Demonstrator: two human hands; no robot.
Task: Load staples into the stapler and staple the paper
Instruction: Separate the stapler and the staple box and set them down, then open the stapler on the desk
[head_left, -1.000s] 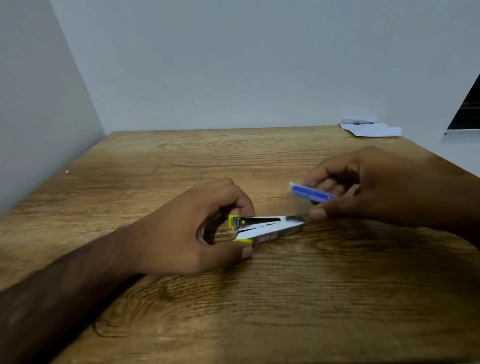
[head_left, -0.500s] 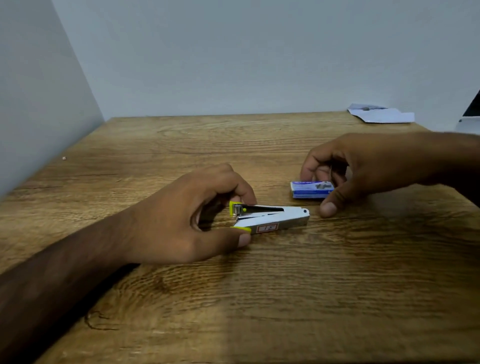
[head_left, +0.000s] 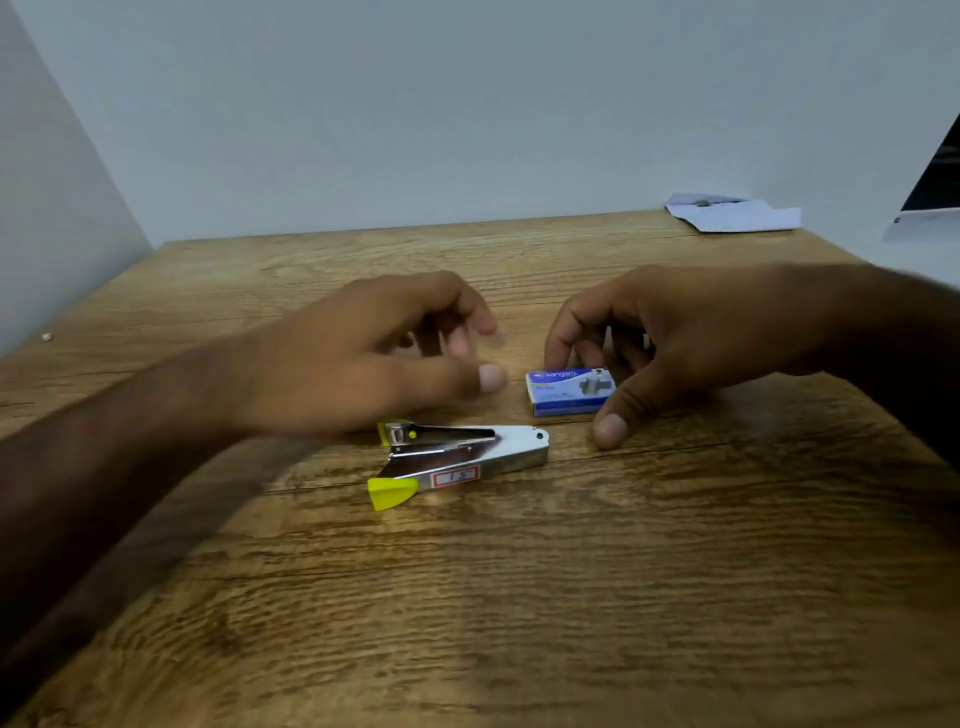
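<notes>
We lifted our left hand (head_left: 363, 364) off the silver yellow-tipped stapler (head_left: 467, 457), fingers loose and empty; right hand (head_left: 675, 338) pinches the blue staple box (head_left: 569, 392) just beyond.

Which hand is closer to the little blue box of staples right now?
Right. The right hand curves round the staple box, fingertips at its far edge, thumb by its near right corner. The left hand hovers apart, to the box's left, near the stapler.
</notes>
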